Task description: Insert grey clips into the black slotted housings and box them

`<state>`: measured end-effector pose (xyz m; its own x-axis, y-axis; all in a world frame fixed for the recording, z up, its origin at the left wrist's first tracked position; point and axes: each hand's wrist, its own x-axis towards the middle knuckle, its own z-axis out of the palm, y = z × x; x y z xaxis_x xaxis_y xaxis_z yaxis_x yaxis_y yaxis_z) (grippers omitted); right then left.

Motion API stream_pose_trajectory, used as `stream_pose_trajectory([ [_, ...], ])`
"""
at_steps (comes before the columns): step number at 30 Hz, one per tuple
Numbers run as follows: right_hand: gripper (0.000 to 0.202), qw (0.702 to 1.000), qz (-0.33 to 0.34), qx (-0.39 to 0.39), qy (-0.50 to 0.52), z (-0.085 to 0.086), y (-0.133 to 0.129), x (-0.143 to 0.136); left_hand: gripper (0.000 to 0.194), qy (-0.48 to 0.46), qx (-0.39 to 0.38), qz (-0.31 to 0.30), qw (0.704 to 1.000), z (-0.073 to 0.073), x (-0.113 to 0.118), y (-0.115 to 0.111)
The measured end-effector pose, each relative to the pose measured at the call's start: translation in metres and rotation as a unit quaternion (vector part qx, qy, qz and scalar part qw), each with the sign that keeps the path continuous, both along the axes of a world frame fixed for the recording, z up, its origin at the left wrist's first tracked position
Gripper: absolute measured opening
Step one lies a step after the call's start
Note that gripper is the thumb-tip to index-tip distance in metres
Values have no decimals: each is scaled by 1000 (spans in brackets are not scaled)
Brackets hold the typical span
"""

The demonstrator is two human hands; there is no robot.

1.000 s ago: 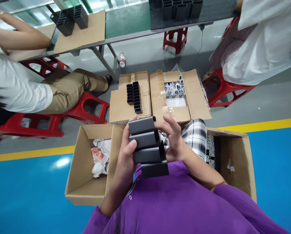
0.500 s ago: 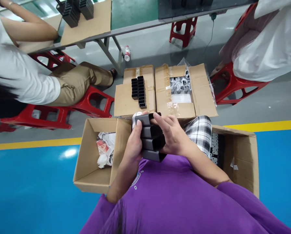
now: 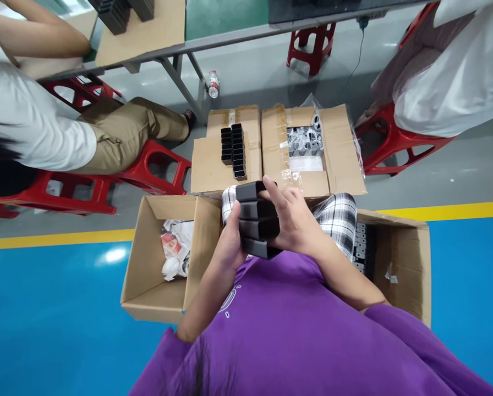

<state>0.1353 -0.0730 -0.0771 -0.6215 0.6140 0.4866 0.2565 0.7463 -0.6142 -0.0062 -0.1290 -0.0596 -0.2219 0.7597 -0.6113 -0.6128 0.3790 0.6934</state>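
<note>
"One open carton stands leftmost, with crumpled paper in it. What comes next, going right?"

"The left hand, closed on four hollow black tubes. They are stacked against one another above the lap, the thumb along their left side. Beyond them, a double row of similar pieces stands on a taped carton."

"And what has just changed?"

"A second ago the tubes were staggered and the right hand was spread wider. Now they line up more evenly, and that hand's fingers are bent at their open right ends."

"Is it gripping them?"

"It seems to touch the uppermost one; whether it pinches any cannot be told, since some fingertips are hidden. For the handling, this probably means the stack is being evened up from both sides."

"And farthest right?"

"Another open carton, with grey parts packed inside."
</note>
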Motion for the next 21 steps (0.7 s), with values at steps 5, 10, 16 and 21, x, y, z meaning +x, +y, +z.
stream_pose_trajectory([
  [5, 109, 999, 8, -13, -40, -2, 1, -3, 49, -28, -16, 20, 999, -14, 4, 3],
  [10, 108, 997, 44, -34, -49, 4, 3, 3, 45, -21, -26, 28, 999, -16, 4, 5],
  [16, 104, 991, 106, -69, -50, 13, 10, 17, 48, -22, -13, 6, 1000, -14, -2, 5],
  [21, 99, 991, 90, -75, -59, 12, 12, 17, 45, 8, -15, 16, 1000, -14, -1, 4],
])
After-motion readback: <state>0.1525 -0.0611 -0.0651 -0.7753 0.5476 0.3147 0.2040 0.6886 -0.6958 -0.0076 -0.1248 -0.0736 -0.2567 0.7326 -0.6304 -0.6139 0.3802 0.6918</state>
